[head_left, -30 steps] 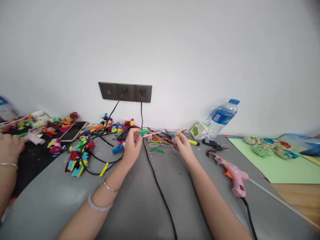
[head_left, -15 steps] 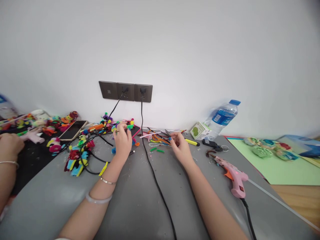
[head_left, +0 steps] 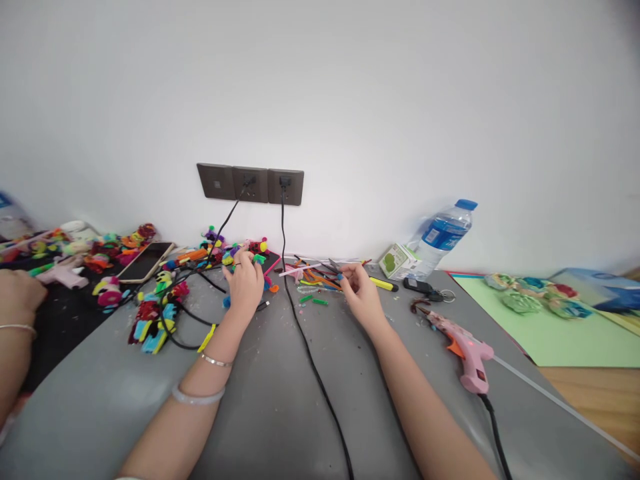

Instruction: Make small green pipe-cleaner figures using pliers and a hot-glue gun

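My left hand (head_left: 245,283) reaches over the craft pile with its thumb and index finger closed on a small fuzzy green pipe cleaner piece (head_left: 259,259). Its outer fingers are bent and a little apart. In my right hand (head_left: 361,293) is a small pair of scissors (head_left: 333,266), blades pointing left and the handle mostly hidden by my fingers. Below the blades lie loose pipe cleaners (head_left: 320,277) in orange, brown and white. Two short green pieces (head_left: 320,302) rest on the grey table (head_left: 280,393) between my hands.
A pink glue gun (head_left: 473,357) lies at right, beside a leaning water bottle (head_left: 447,237), a small box (head_left: 397,261) and keys (head_left: 447,295). A black cable (head_left: 310,360) crosses the table. At left are a phone (head_left: 146,261), fuzzy figures (head_left: 155,320) and another person's hand (head_left: 20,293).
My left hand has dipped slightly, and its outer fingers have spread a little. The green piece has lowered with it. My right hand and the scissors stay nearly still.
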A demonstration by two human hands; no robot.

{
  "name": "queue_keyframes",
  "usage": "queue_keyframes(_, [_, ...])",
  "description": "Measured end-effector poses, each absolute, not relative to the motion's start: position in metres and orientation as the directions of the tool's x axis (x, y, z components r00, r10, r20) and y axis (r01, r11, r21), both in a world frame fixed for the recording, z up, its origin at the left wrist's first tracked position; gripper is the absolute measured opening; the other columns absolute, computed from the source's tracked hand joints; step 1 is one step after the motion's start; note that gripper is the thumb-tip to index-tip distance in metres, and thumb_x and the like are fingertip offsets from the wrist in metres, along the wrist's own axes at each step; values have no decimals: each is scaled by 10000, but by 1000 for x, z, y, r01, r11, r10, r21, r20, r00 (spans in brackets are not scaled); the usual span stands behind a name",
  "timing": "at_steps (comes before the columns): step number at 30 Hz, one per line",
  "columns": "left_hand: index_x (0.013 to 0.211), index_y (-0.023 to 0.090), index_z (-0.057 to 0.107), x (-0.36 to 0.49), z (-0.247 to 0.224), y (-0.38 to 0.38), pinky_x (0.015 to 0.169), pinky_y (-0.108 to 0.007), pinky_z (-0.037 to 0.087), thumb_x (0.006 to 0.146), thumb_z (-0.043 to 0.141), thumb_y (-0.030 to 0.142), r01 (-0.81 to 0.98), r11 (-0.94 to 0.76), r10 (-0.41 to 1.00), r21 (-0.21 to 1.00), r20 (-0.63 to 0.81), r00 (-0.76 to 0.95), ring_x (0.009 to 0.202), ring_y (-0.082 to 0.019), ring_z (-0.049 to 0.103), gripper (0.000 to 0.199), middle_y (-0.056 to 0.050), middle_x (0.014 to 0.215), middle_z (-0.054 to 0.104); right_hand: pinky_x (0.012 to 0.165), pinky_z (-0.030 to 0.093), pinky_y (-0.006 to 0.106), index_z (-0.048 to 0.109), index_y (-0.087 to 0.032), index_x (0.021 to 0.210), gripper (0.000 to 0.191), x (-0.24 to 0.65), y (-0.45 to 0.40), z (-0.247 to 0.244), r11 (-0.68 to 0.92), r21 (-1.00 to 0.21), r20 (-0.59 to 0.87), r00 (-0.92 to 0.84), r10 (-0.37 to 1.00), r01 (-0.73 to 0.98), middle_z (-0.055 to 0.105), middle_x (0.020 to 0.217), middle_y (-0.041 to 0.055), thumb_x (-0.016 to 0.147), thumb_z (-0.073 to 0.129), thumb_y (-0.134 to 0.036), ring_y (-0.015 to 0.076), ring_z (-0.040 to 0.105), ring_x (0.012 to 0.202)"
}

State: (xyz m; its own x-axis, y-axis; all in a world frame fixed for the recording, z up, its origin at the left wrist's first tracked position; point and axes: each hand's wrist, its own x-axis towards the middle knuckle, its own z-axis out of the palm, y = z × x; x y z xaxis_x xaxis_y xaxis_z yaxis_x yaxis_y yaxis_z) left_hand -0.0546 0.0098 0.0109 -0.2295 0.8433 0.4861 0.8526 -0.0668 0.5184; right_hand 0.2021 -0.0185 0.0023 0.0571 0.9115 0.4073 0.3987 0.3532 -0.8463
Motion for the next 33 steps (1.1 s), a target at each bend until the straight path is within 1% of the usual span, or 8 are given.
queue_keyframes(6, [1013,205,419,-55,10,11,1115,-616,260,899,384,178,755,-236,762,611,599,-247,1180,-306,581,122,-182,1337,570,609,380,286,512,-223,998,158,202,-19,3,358,-846,418,73,906,396,567,805,-1,851,536,-277,150,482,617])
queue_keyframes(11, [1010,210,414,-57,12,11,1096,-556,307,899,390,177,719,-274,750,639,610,-257,1194,-295,566,119,-176,1310,579,605,376,283,511,-229,998,142,202,-18,3,360,-846,420,76,904,394,560,796,-8,864,530,-272,148,477,611])
queue_keyframes(14, [1031,209,417,-53,14,7,1001,-447,429,924,399,235,589,-452,727,670,659,-191,1176,-263,560,112,-172,1289,562,610,377,289,511,-232,999,138,202,-19,3,370,-844,428,73,901,388,562,802,-3,868,532,-272,154,477,619])
queue_keyframes(16, [1044,213,434,-45,14,0,926,-387,468,940,420,306,465,-528,746,710,650,-145,1065,-233,586,140,-132,1167,590,616,385,292,512,-234,1006,147,200,-21,5,404,-835,454,52,890,375,564,807,4,868,544,-274,162,486,639])
queue_keyframes(19, [1022,221,466,-26,12,-11,730,-292,484,933,466,394,253,-486,855,836,516,-61,812,-179,577,194,-46,897,565,640,407,297,510,-235,1039,179,196,-25,10,483,-786,513,-29,858,386,567,828,14,869,556,-266,167,492,663])
queue_keyframes(21, [972,221,489,-13,10,-18,632,-258,453,906,512,427,127,-419,906,899,424,-15,716,-155,532,218,-21,837,537,668,423,304,505,-238,1078,221,193,-28,12,537,-730,551,-101,829,423,573,869,23,867,564,-255,168,498,682])
queue_keyframes(24, [909,206,520,1,8,-22,581,-249,438,849,590,453,-33,-315,945,949,317,80,654,-139,502,263,-6,783,521,714,442,319,500,-241,1134,301,188,-31,15,609,-648,599,-189,778,457,585,937,39,851,601,-240,181,524,750])
queue_keyframes(33, [911,207,531,7,9,-30,487,-230,450,784,676,464,-148,-189,947,971,220,233,625,-136,534,321,-10,789,550,747,476,344,544,-249,1094,256,182,-35,18,672,-578,647,-241,723,463,626,992,65,854,634,-245,211,576,845])
